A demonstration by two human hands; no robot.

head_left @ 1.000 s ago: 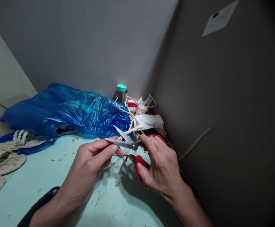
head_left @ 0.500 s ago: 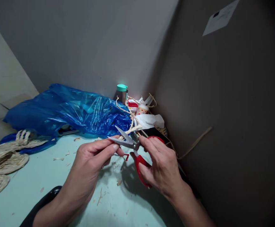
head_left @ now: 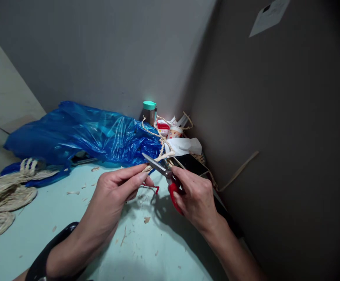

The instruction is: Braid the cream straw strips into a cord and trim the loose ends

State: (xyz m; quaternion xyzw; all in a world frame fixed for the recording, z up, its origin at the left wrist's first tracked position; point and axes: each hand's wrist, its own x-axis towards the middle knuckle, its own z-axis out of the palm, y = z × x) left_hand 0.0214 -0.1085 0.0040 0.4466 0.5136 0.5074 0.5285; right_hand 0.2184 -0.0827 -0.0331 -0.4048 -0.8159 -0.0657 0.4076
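My left hand (head_left: 123,185) pinches a pale braided cord (head_left: 165,155) between thumb and fingers. A short red string (head_left: 155,188) hangs out below those fingertips. My right hand (head_left: 195,195) is wrapped round the red handles of a pair of scissors (head_left: 160,168). The scissor blades are closed together and point up and left, lying right beside the cord and my left fingertips. The cord's far part loops up towards the back of the table; where it passes through my left fingers is hidden.
A blue plastic bag (head_left: 85,134) lies along the back wall. Braided straw-coloured bundles (head_left: 9,191) rest at left. A bottle with a turquoise lid (head_left: 149,111), a patterned paper cup (head_left: 174,132) and white tissue (head_left: 184,145) stand in the corner. Scraps (head_left: 147,220) litter the pale green table.
The scissors' blades have gone from spread apart to closed, and my right fingers have drawn in on the handles. More of the red string shows below my left hand.
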